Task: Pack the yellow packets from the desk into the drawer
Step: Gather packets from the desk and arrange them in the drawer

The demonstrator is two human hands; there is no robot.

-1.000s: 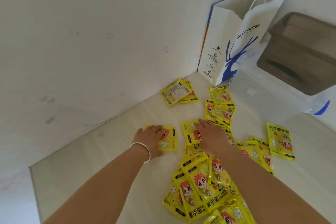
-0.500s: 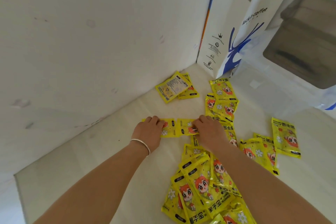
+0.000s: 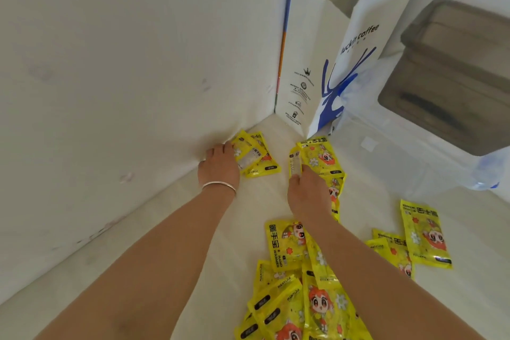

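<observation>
Count on the desk

Two hands, one bracelet [image 3: 218, 184], one paper bag [image 3: 331, 63], yellow packets [image 3: 425, 234] overlapping, too many to count exactly.

Both of the person's forearms are bare with no sleeves in view, and the only thing worn is a thin silver bangle [image 3: 218, 184], a plain smooth band circling the left wrist just behind the left grip [image 3: 219, 165].
</observation>
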